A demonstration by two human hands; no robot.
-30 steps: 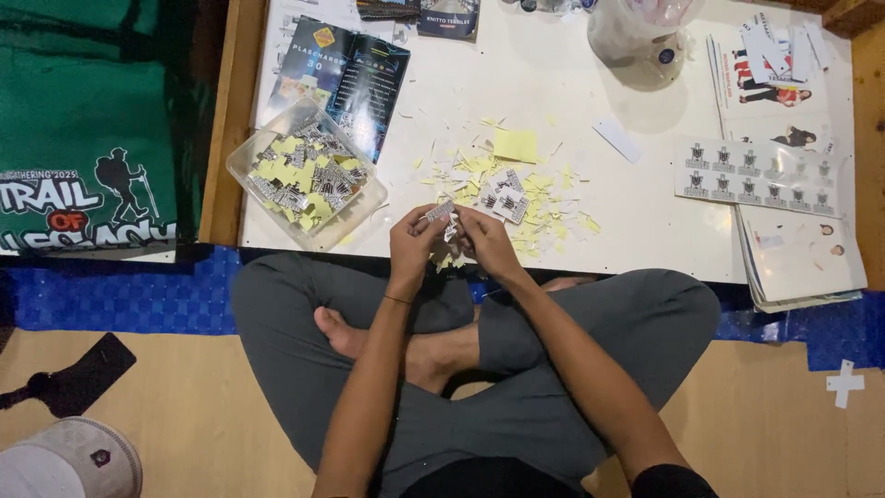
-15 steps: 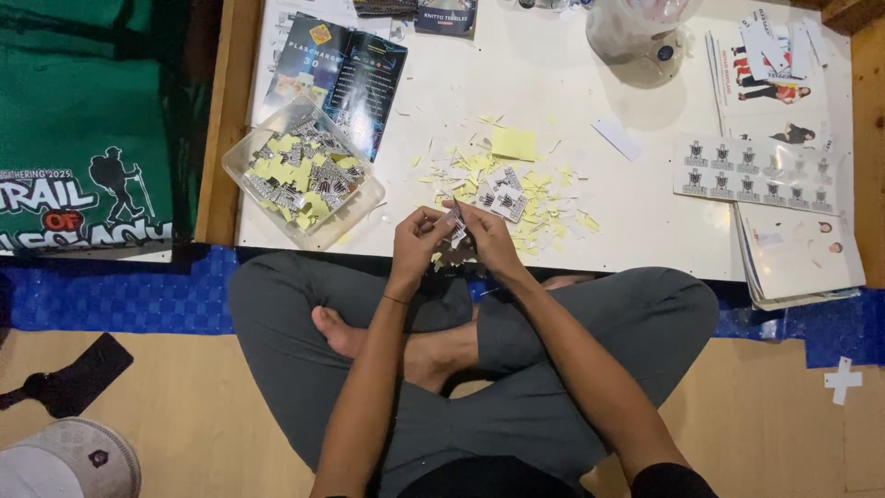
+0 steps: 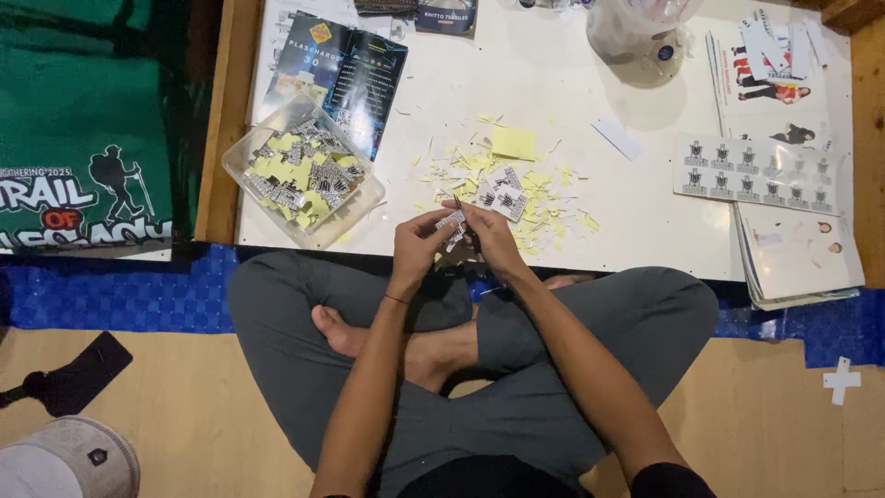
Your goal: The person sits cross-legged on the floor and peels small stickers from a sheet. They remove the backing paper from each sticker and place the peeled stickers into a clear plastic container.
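I sit cross-legged at the front edge of a low white table (image 3: 572, 249). My left hand (image 3: 417, 247) pinches a small black-and-white printed sticker piece (image 3: 450, 221). My right hand (image 3: 495, 242) touches it from the right and grips dark scissors (image 3: 458, 205), whose tip sticks up between the two hands. Just beyond my hands lies a pile of yellow paper scraps (image 3: 530, 189) with two cut printed pieces (image 3: 502, 200) on it.
A clear plastic tub (image 3: 304, 175) of cut pieces stands at the left, with a dark brochure (image 3: 343, 69) behind it. A printed sticker sheet (image 3: 756, 171) and stacked papers (image 3: 797, 258) lie right. A plastic bag (image 3: 636, 32) is at the back, a green bag (image 3: 83, 120) far left and a grey cap (image 3: 69, 461) on the floor.
Both hands stay together at the table edge, shifting only slightly as the sticker piece turns between the fingers. Nothing else has moved.
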